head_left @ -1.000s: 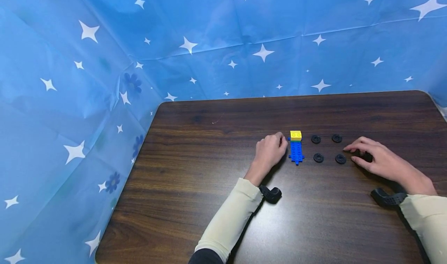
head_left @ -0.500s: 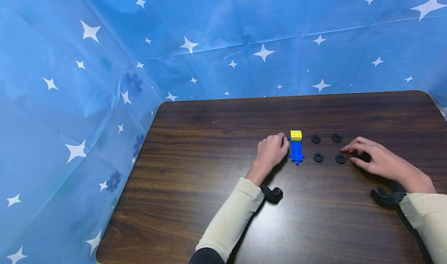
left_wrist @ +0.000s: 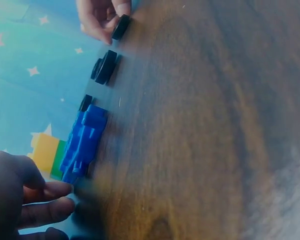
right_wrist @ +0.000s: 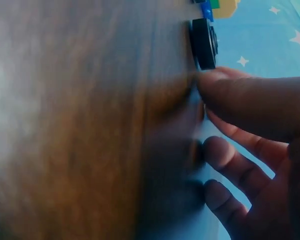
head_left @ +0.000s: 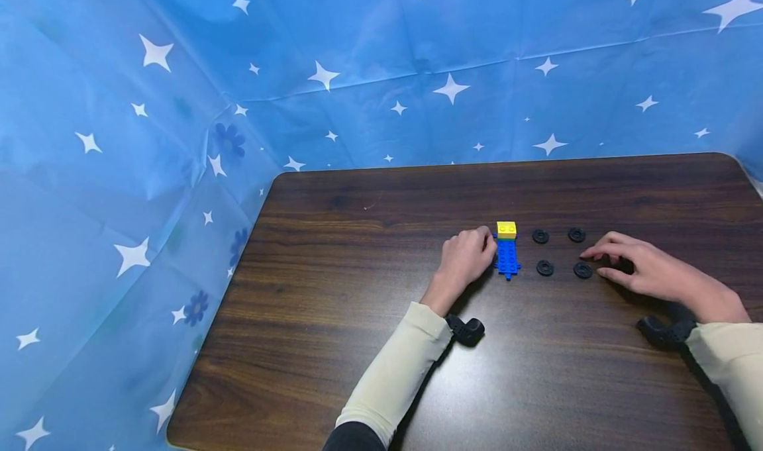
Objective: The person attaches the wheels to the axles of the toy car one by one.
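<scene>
A toy car base (head_left: 507,257) of blue studded plastic lies on the table, with a yellow brick (head_left: 506,229) at its far end and a green layer under that brick. My left hand (head_left: 467,259) rests just left of it, fingers loosely bent and holding nothing. In the left wrist view its fingertips (left_wrist: 60,207) lie close to the blue base (left_wrist: 84,142); whether they touch is unclear. Several black toy wheels (head_left: 545,267) lie flat to the right in two rows. Beside the rightmost near wheel (head_left: 583,270) is my right hand (head_left: 646,269), relaxed, with nothing in its grasp.
The dark wood-grain table (head_left: 334,259) extends around the toys. A blue curtain (head_left: 381,53) with white stars hangs along its back and left sides. Each wrist carries a black curved mount (head_left: 467,330) just past the pale sleeve.
My right hand has edged slightly left, nearer the wheels. The head view has shifted a little. The car base and wheels keep their places, and my left hand stays beside the base.
</scene>
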Motion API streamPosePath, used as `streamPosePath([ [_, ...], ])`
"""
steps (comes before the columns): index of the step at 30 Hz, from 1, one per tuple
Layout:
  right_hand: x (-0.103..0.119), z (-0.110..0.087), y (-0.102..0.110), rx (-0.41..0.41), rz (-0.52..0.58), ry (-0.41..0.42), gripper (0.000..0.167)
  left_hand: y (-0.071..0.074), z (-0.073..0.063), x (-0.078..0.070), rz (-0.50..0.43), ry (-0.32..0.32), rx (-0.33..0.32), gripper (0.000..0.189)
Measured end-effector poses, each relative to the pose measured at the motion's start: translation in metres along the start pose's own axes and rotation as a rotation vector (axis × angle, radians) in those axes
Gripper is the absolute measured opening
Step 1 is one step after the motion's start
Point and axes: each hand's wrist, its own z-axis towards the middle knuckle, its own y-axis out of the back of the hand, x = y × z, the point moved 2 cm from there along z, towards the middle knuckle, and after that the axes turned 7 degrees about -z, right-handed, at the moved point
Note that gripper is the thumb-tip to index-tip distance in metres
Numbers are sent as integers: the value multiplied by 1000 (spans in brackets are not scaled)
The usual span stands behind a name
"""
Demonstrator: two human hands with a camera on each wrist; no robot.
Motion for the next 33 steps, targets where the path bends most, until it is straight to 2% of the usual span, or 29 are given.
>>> streamPosePath([
  [4,-1,2,2,17,8,14,36,-1,0,0,2,-1,3,28],
  [16,-3,4,-1,-2,20,97,38,-1,0,-4,1,0,30,26],
  [24,-2,5,-1,9,24,64,37,-3,1,-5,19,4,14,26],
  [33,0,4,-2,-9,9,59,33,-6,1,-8,33,42,14,25],
])
